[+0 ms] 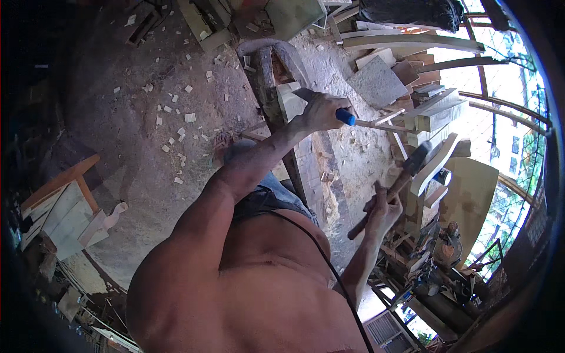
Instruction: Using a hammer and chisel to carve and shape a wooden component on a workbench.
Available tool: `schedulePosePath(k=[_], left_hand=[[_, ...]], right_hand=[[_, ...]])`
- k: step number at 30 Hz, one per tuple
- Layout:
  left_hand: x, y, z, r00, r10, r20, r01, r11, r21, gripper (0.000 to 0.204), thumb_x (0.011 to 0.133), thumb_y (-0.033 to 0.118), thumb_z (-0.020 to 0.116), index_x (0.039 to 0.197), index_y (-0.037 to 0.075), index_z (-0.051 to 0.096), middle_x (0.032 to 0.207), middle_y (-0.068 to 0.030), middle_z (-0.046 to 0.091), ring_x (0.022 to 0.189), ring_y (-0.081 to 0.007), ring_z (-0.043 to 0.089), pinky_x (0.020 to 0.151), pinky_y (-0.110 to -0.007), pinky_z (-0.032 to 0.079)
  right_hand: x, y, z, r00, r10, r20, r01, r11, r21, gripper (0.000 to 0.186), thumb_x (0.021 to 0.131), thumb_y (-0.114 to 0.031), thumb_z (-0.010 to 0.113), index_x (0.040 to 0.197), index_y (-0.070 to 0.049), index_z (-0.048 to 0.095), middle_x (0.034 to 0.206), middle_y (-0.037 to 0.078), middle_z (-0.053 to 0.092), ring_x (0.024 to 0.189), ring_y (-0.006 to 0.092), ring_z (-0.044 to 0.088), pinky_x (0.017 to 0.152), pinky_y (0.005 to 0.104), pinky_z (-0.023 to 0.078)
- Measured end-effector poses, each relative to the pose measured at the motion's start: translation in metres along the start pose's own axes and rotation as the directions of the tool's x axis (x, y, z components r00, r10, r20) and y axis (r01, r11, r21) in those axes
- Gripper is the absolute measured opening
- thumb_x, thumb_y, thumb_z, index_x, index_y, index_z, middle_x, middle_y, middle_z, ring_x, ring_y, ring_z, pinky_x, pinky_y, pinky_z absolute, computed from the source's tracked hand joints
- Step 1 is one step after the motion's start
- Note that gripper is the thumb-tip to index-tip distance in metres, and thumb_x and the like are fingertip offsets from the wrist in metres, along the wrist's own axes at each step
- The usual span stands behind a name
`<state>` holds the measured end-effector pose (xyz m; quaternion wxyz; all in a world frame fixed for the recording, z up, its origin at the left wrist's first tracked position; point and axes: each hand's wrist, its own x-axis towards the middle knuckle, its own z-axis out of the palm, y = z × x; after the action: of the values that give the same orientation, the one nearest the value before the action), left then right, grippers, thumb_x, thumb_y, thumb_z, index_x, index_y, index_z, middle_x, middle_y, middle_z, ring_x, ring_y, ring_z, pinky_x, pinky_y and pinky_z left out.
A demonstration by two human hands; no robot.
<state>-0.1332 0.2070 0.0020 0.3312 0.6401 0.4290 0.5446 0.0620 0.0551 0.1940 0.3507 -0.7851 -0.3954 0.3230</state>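
Gripping a chisel-like tool (346, 117) with its fingers wrapped round, the left hand (323, 112) is sitting at 1 o'clock; the blue end is sticking out toward 3 o'clock and the blade (303, 94) is pointing toward 10, over some pale wood (289, 103). The view isn't showing whether they are touching. Toward 4 o'clock, the right hand (385, 212) is curling round the handle of a hammer (416, 157), whose dark head is standing at 3 o'clock, well apart from the blue end. With the knuckles lying so near that small end, an off-centre blow could be catching them. A pale curved piece (436, 160) is showing just beside the hammer head, so a wide swing could be clipping it. Loose chips (190, 117) are littering the floor (153, 200) at 10 o'clock, possibly making footing slippery.
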Motion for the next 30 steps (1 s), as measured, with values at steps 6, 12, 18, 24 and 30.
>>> schedulePosePath(k=[6,12,18,24,30], left_hand=[[0.004,-0.006,0.003,1.0,0.001,-0.01,0.0,0.994,0.107,0.009,0.078,0.013,0.071,0.084,0.011,0.066,0.076,-0.0091,0.069,0.071,-0.0291,0.072,0.063,-0.041,0.053],[0.001,-0.021,0.019,0.999,0.035,0.02,-0.037,0.997,0.067,0.011,0.08,0.023,0.073,0.082,0.014,0.066,0.068,-0.0094,0.067,0.065,-0.0305,0.071,0.062,-0.045,0.053],[-0.019,-0.037,0.02,0.986,0.167,-0.015,-0.166,0.985,0.054,0.011,0.077,0.017,0.07,0.08,0.009,0.063,0.066,-0.0104,0.06,0.062,-0.0342,0.065,0.061,-0.043,0.05],[0.003,-0.024,0.008,0.998,0.04,0.042,-0.046,0.989,0.144,0.01,0.075,0.017,0.071,0.08,0.011,0.065,0.072,-0.0119,0.067,0.071,-0.0344,0.071,0.064,-0.045,0.053],[-0.011,-0.03,0.01,0.999,0.041,-0.02,-0.037,0.985,0.169,0.017,0.08,0.023,0.072,0.076,0.012,0.06,0.067,-0.0125,0.063,0.064,-0.0346,0.068,0.06,-0.045,0.052]], right_hand=[[0.002,-0.071,-0.03,0.935,-0.17,-0.311,0.176,0.984,-0.008,0.024,0.092,-0.021,0.079,0.086,-0.002,0.065,0.06,0.004,0.058,0.046,0.0114,0.053,0.043,0.0288,0.041],[0.012,-0.027,0.011,0.902,-0.368,-0.224,0.392,0.917,0.071,0.015,0.099,-0.021,0.064,0.096,-0.006,0.063,0.067,0.004,0.056,0.059,0.0157,0.053,0.054,0.0392,0.048],[0.033,0.073,0.069,0.962,-0.216,0.169,0.254,0.932,-0.257,0.025,0.093,-0.019,0.071,0.081,0.001,0.062,0.067,0.012,0.057,0.066,0.0189,0.056,0.056,0.0381,0.041],[0.01,-0.043,0.005,0.938,-0.306,-0.165,0.348,0.825,0.446,0.024,0.104,-0.015,0.061,0.085,-0.007,0.05,0.06,0.001,0.047,0.051,0.0086,0.051,0.042,0.0269,0.041],[0.044,0.056,0.085,0.92,-0.216,0.328,0.333,0.871,-0.36,0.033,0.097,-0.024,0.068,0.093,0.009,0.067,0.072,0.023,0.066,0.076,0.0226,0.071,0.067,0.0408,0.053]])
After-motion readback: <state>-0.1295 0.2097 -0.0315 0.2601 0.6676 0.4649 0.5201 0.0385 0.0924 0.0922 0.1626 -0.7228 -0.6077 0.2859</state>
